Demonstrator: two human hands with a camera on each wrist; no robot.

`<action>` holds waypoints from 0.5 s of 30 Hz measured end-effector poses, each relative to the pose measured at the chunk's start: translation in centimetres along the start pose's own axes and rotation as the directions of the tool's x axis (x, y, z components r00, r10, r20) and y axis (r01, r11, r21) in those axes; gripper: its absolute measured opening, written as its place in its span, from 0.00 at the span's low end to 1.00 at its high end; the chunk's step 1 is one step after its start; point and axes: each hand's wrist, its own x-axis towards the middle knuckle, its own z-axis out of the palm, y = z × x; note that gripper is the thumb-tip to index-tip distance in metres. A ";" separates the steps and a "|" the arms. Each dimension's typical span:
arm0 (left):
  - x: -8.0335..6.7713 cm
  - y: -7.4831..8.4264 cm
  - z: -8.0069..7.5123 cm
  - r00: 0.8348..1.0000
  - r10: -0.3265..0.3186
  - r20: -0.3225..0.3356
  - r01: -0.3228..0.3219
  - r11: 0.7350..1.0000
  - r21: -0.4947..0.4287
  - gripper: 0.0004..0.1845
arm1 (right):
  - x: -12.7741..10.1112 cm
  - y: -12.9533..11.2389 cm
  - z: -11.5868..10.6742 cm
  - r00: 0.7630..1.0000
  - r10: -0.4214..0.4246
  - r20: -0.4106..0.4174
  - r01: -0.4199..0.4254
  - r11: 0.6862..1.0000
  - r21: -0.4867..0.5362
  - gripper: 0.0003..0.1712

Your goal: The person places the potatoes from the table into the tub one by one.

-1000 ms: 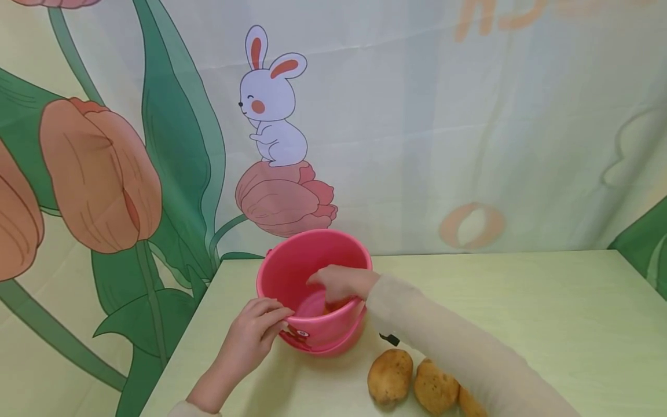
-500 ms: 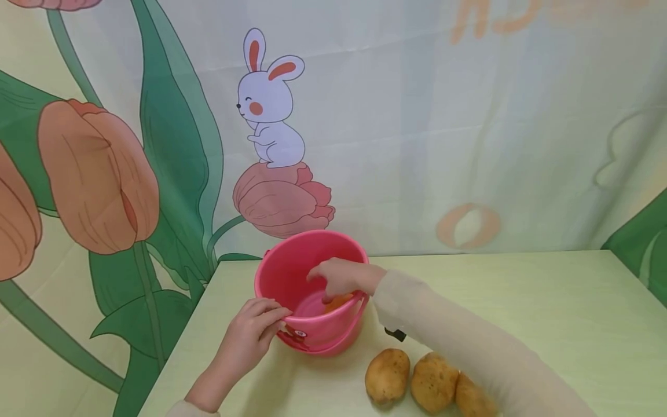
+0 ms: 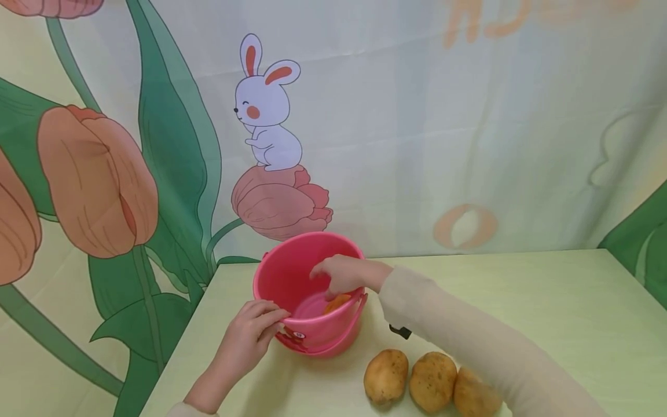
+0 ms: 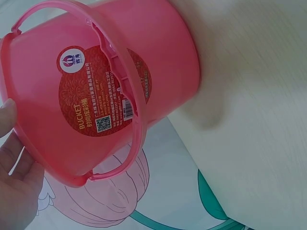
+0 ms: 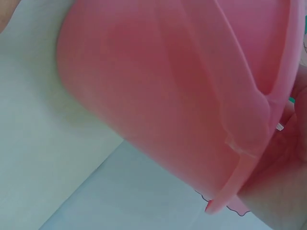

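Observation:
A pink bucket [image 3: 312,339] stands on the table, its mouth tilted toward my view and its handle hanging down. My left hand [image 3: 250,330] grips the near-left rim, thumb and fingers on either side of it. Inside the mouth is my right hand [image 3: 341,275], reaching over the right rim with fingers spread loosely. Below it, at the bottom, lies a yellow-orange lump [image 3: 337,303], partly hidden by the bucket wall; its kind is unclear. In the right wrist view the bucket wall hides most of the right hand [image 5: 288,167].
Three potatoes [image 3: 387,376] lie in a row on the pale table [image 3: 521,313] at the front, the rightmost partly behind the right sleeve [image 3: 469,336]. A small black piece [image 3: 400,331] shows under that sleeve. Behind the table hangs a printed cloth [image 3: 385,145] with tulips and a rabbit.
My right hand has risen slightly and shifted right inside the bucket, showing more of the yellow-orange lump below it. The left hand keeps its grip on the rim.

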 end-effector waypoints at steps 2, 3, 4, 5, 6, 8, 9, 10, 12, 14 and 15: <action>0.0 0.0 0.0 1.000 0.008 -0.005 -0.008 1.000 -0.003 0.17 | -0.1 0.1 -0.1 1.000 -0.007 0.000 0.007 1.000 0.000 0.31; 0.0 0.0 0.0 1.000 0.014 -0.008 -0.014 1.000 -0.004 0.17 | -0.1 0.1 -0.1 1.000 -0.011 -0.001 0.011 1.000 0.000 0.31; 0.0 -0.1 0.0 1.000 0.019 -0.011 -0.019 1.000 -0.004 0.17 | -0.2 0.1 -0.2 1.000 -0.013 -0.001 0.013 1.000 0.003 0.31; 0.0 -0.1 0.0 1.000 0.023 -0.013 -0.023 1.000 -0.002 0.17 | -0.2 0.2 -0.2 1.000 -0.016 -0.001 0.016 1.000 0.005 0.30; 0.0 -0.1 0.1 1.000 0.025 -0.014 -0.025 1.000 -0.002 0.16 | -0.3 0.2 -0.3 1.000 -0.017 -0.001 0.017 1.000 0.003 0.30; 0.0 -0.1 0.1 1.000 0.024 -0.013 -0.024 1.000 -0.001 0.16 | -0.4 0.2 -0.4 1.000 -0.019 -0.003 0.019 1.000 -0.004 0.29; 0.0 0.0 0.1 1.000 0.019 -0.010 -0.019 1.000 -0.001 0.16 | -0.5 0.3 -0.5 1.000 -0.018 -0.006 0.018 1.000 -0.002 0.29; 0.0 0.0 0.1 1.000 0.013 -0.008 -0.013 1.000 0.001 0.16 | -0.5 0.3 -0.6 1.000 -0.018 -0.008 0.018 1.000 -0.002 0.29; 0.0 0.0 0.1 1.000 0.003 -0.002 -0.003 1.000 0.002 0.16 | -0.7 0.4 -0.7 1.000 -0.024 -0.019 0.024 1.000 -0.008 0.29; 0.0 0.0 0.1 1.000 -0.004 0.002 0.004 1.000 0.003 0.16 | -0.8 0.4 -0.9 0.999 -0.032 -0.027 0.031 0.999 -0.010 0.29; 0.1 0.0 0.1 1.000 -0.007 0.003 0.007 1.000 0.004 0.16 | -0.9 0.5 -0.9 0.999 -0.035 -0.031 0.035 0.999 -0.011 0.29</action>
